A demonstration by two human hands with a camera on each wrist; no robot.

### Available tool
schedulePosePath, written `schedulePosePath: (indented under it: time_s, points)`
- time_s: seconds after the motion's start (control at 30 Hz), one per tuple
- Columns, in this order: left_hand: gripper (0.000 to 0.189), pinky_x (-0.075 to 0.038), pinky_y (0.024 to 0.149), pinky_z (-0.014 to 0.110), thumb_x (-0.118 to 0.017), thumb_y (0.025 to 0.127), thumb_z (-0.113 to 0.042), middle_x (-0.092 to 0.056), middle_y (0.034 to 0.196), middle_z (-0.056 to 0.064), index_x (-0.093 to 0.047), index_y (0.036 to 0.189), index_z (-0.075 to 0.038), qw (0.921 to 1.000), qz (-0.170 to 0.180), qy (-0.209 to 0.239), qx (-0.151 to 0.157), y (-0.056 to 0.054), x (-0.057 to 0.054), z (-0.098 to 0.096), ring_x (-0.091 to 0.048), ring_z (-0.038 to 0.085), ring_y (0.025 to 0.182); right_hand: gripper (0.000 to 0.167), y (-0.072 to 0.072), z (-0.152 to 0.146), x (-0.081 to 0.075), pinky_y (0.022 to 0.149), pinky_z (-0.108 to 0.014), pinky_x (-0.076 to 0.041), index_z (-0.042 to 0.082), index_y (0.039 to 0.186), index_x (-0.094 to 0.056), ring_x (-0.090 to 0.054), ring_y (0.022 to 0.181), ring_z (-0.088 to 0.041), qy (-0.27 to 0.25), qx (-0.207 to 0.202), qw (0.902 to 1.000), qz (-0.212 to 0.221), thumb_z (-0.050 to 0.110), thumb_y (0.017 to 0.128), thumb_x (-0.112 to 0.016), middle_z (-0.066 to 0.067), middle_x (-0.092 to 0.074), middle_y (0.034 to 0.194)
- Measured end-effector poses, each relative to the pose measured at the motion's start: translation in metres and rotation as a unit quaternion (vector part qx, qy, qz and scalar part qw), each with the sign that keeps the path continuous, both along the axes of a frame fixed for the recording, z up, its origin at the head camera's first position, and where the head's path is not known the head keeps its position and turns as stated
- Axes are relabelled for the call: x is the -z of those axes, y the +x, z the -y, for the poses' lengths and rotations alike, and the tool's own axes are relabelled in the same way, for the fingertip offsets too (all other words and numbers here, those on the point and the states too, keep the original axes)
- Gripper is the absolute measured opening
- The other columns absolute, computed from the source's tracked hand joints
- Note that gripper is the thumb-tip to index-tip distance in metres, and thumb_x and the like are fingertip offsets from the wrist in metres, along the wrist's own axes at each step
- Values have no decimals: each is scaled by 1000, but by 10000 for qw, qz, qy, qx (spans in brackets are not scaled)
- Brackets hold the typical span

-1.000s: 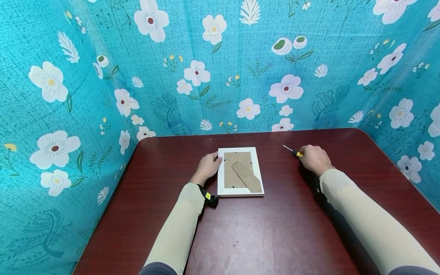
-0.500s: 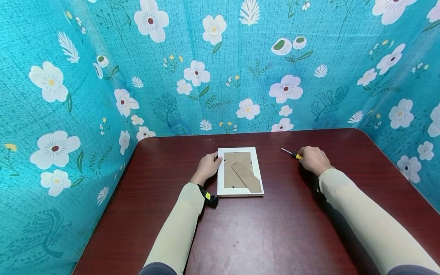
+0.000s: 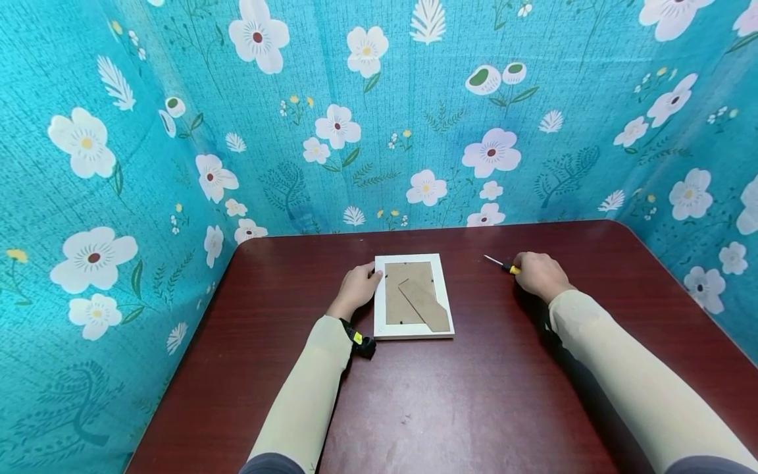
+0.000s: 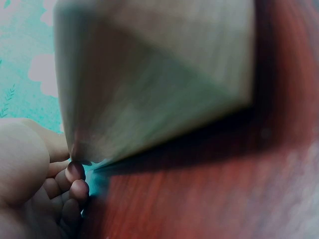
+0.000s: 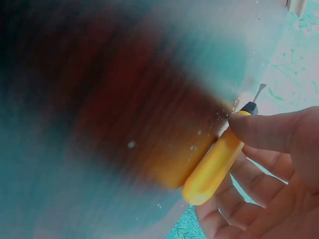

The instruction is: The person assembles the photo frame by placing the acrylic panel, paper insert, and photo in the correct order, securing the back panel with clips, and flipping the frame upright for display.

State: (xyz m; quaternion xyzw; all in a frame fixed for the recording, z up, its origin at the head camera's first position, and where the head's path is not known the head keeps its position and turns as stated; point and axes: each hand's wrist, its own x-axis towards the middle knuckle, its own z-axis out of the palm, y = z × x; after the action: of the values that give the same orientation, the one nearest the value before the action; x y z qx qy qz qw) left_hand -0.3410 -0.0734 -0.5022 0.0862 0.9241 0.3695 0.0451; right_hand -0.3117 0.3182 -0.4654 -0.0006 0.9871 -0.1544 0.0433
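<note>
A white picture frame [image 3: 380, 316] lies back side up on the table, its brown backing board [image 3: 403, 306] and slanted stand leg [image 3: 428, 306] showing. My left hand [image 3: 356, 289] holds its left edge, thumb over the border; in the left wrist view the fingers [image 4: 77, 191] curl by the frame's edge [image 4: 164, 144]. Off to the right, my right hand [image 3: 541, 273] grips a flathead screwdriver [image 3: 508, 267] low over the table, shaft pointing left and away. The right wrist view shows its yellow handle [image 5: 214, 167] between thumb and fingers. Whether the screwdriver touches the table I cannot tell.
Both hands work on a dark red wooden table [image 3: 426, 408]. Blue flowered cloth [image 3: 379, 131] hangs along its back and both sides. A black wrist camera [image 3: 362, 343] sits on the left wrist, close to the frame's near left corner.
The screwdriver tip has shifted slightly left and away from me, with a tiny turn of my right hand. My left hand and the picture frame stay in place.
</note>
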Motion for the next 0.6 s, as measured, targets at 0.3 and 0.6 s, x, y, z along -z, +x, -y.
schedulePosePath:
  time_s: [0.3,0.6]
  points:
    - [48,-45,94,42,-49,104,-30,-59,131,11,-45,146,-9,10000,-4,19,26,1,1,-1,-55,23,117,36,1,-4,1,83,-58,-44,-6,121,-60,-55,89,-36,-90,-55,9999,119,8,88,-60,-26,-61,112]
    - [48,-45,93,42,-49,104,-32,-59,131,11,-44,147,-10,10000,2,-22,-7,0,0,-1,-55,23,116,49,4,-2,-2,89,-61,-41,-7,126,-54,-54,96,-38,-25,-222,9996,192,16,87,-70,-28,-58,116]
